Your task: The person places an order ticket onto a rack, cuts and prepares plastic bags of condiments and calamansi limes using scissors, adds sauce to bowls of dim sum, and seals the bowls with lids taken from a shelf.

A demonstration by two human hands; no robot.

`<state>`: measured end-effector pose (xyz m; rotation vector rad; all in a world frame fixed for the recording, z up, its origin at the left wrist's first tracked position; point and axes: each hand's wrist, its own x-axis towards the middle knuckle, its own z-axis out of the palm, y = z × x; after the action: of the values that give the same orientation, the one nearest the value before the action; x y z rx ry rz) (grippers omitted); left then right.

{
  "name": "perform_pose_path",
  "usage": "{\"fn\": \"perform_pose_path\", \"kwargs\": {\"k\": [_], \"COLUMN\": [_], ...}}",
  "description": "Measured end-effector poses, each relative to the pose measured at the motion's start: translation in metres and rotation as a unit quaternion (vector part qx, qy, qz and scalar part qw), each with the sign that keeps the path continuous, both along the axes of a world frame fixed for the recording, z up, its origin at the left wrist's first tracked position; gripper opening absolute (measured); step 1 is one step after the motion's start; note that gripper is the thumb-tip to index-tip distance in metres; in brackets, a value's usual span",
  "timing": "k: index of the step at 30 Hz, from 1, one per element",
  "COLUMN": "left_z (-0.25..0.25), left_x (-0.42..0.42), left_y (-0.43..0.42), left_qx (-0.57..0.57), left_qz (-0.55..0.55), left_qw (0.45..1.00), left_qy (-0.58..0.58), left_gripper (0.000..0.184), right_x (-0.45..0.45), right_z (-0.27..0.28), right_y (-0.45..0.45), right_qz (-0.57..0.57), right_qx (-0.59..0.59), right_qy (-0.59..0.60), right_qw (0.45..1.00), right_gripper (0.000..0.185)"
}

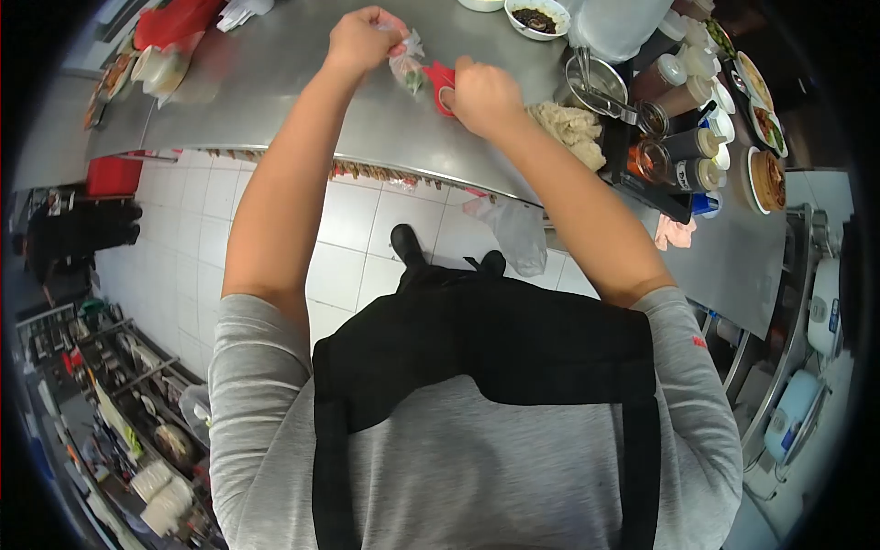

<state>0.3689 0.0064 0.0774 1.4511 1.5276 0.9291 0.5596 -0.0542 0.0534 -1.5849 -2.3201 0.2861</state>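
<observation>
My left hand [363, 40] is closed, pinching the top of a small clear plastic bag [409, 70] above the steel counter. Something greenish shows inside the bag, too small to name. My right hand [488, 97] is wrapped round a pair of red-handled scissors [441, 84], just right of the bag. Its blades are hard to make out, and I cannot tell whether they touch the plastic. Beside my right wrist lies a crumpled beige cloth [570, 130].
A white bowl of dark sauce [537, 18] and a metal pot with tongs [594, 87] stand at the back right. Several squeeze bottles [689, 145] crowd a black tray. Far left are a red bag [179, 20] and clear-wrapped containers [167, 69]. Another person [78, 229] stands at left.
</observation>
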Motion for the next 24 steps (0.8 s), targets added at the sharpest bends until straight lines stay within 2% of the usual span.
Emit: {"fn": "perform_pose_path", "kwargs": {"k": [2,3,6,8,9,10,11,12,14,17,19,20,22,24], "left_z": [-0.012,0.009,0.052,0.052,0.033,-0.002,-0.036,-0.049,-0.104,-0.143,-0.172,-0.188,-0.231,-0.256], "left_x": [-0.012,0.002,0.018,0.027,0.043,0.053,0.071,0.092,0.125,0.179,0.201,0.21,0.213,0.218], "left_y": [0.007,-0.012,-0.081,-0.139,-0.17,-0.192,-0.223,-0.241,-0.251,-0.229,-0.208,-0.197,-0.186,-0.18], "left_qx": [-0.022,0.019,0.157,0.287,0.341,0.347,0.225,0.204,0.158,0.072,0.027,0.006,0.047,-0.036], "left_qz": [0.001,0.035,-0.021,-0.096,-0.13,-0.221,-0.265,-0.311,-0.384,-0.409,-0.428,-0.436,-0.449,-0.412], "left_qw": [1.0,0.999,0.984,0.946,0.921,0.907,0.936,0.919,0.895,0.854,0.82,0.8,0.775,0.808], "left_qy": [-0.022,0.013,-0.076,0.118,0.136,0.09,0.057,0.134,0.163,0.312,0.379,0.413,0.441,0.42], "left_gripper": [0.019,0.01,0.012,0.015,0.023,0.026,0.031,0.028,0.02,0.023,0.024,0.025,0.03,0.033], "right_x": [0.008,0.014,0.053,0.09,0.11,0.13,0.149,0.167,0.195,0.234,0.268,0.281,0.311,0.331], "right_z": [0.002,0.006,0.043,0.073,0.082,0.089,0.098,0.108,0.14,0.182,0.201,0.204,0.215,0.215], "right_y": [-0.007,-0.009,-0.041,-0.062,-0.071,-0.08,-0.088,-0.097,-0.122,-0.159,-0.174,-0.176,-0.177,-0.173], "right_qz": [0.005,0.006,-0.01,0.003,0.007,0.009,0.006,0.005,-0.01,-0.079,-0.161,-0.183,-0.241,-0.268], "right_qx": [-0.022,-0.031,-0.031,-0.097,-0.094,-0.087,-0.113,-0.139,-0.176,-0.093,-0.036,-0.005,-0.005,-0.025], "right_qy": [-0.004,-0.007,0.024,0.137,0.205,0.271,0.334,0.395,0.425,0.319,0.248,0.246,0.138,0.038], "right_qw": [1.0,0.999,0.999,0.986,0.974,0.959,0.936,0.908,0.888,0.94,0.955,0.952,0.961,0.962], "right_gripper": [0.038,0.036,0.031,0.028,0.024,0.021,0.016,0.012,0.008,0.017,0.022,0.018,0.013,0.012]}}
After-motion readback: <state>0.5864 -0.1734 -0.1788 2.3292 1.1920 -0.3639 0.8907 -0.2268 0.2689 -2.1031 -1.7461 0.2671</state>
